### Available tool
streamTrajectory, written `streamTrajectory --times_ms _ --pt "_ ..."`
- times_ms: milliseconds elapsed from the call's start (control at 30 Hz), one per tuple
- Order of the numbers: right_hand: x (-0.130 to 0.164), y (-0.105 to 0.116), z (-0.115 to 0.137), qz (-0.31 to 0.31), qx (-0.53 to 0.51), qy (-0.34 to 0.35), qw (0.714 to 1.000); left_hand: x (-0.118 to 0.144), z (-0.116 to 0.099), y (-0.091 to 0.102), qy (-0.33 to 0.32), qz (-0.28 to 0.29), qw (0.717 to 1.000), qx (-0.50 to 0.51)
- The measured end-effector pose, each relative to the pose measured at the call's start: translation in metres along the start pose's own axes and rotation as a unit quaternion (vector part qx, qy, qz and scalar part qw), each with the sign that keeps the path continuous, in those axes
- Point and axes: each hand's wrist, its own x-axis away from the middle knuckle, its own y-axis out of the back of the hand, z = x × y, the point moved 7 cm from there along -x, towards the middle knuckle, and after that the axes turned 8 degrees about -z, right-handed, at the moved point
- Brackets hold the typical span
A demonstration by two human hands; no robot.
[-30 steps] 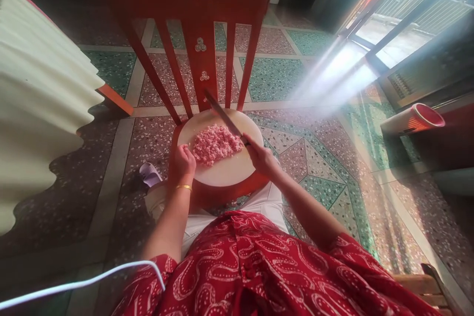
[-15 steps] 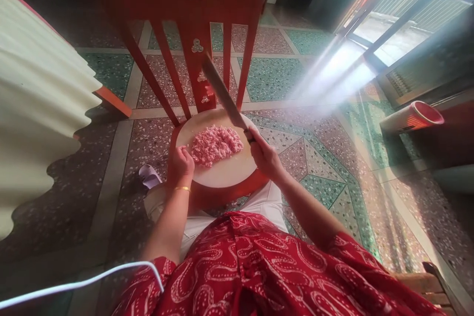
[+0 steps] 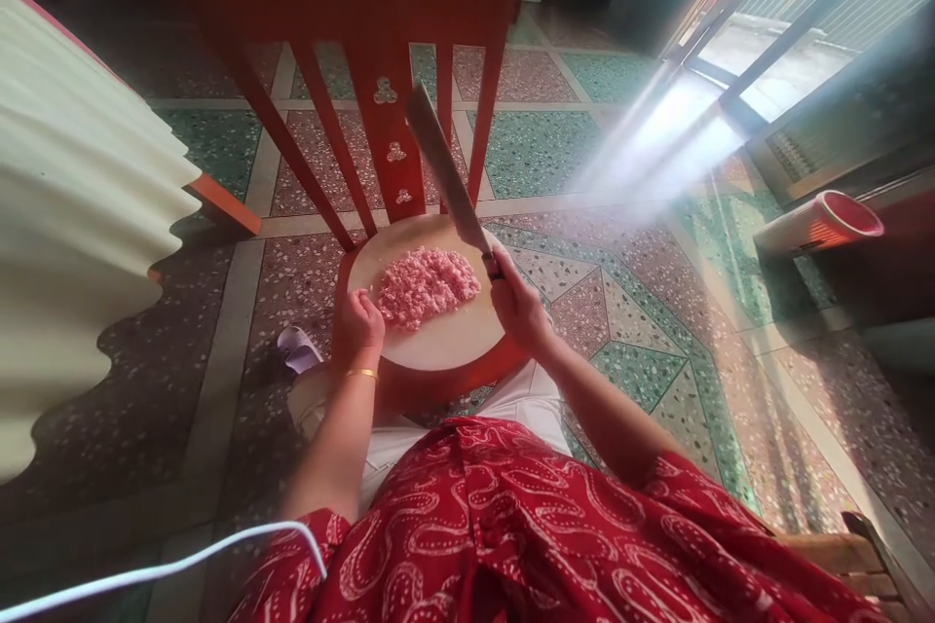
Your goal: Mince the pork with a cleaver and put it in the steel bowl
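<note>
A round pale cutting board (image 3: 445,341) lies on the seat of a red wooden chair (image 3: 380,39). A heap of pink minced meat (image 3: 426,284) sits on the board's middle. My right hand (image 3: 517,304) grips the handle of a cleaver (image 3: 444,165), whose blade is raised above the board and points away from me. My left hand (image 3: 357,326) rests closed on the board's left rim, beside the meat, with a gold bangle on the wrist.
A cream scalloped cloth (image 3: 73,214) hangs at the left. A small lilac object (image 3: 296,348) lies on the terrazzo floor left of the chair. A red-and-white cylinder (image 3: 818,226) lies at the right. A white cable (image 3: 168,567) crosses the lower left. Sunlit window at the upper right.
The cleaver has risen from lying low over the meat to high above the board. My left hand has stayed on the board's rim.
</note>
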Motion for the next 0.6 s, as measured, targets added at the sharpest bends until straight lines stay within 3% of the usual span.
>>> streamTrajectory --times_ms 133,200,333,433,533,600 --pt "0.015 -0.032 -0.038 0.088 0.064 -0.103 0.989 0.001 -0.003 0.003 -0.004 -0.001 1.000 0.001" --pt "0.018 -0.029 -0.038 0.107 0.075 -0.125 0.984 0.001 -0.004 0.003 -0.009 0.008 1.000 -0.005" --pt "0.004 0.005 -0.003 0.021 0.040 -0.063 0.997 0.001 -0.004 0.002 -0.004 0.014 1.000 -0.014" --pt "0.001 0.004 -0.002 -0.014 0.029 -0.038 0.999 0.000 -0.005 0.003 -0.004 0.009 1.000 -0.011" --pt "0.011 -0.019 -0.030 0.055 0.043 -0.070 0.995 -0.001 -0.006 0.004 -0.007 0.008 1.000 -0.006" --pt "0.016 -0.024 -0.042 0.098 0.055 -0.100 0.989 0.000 -0.005 0.003 -0.007 0.010 1.000 -0.006"
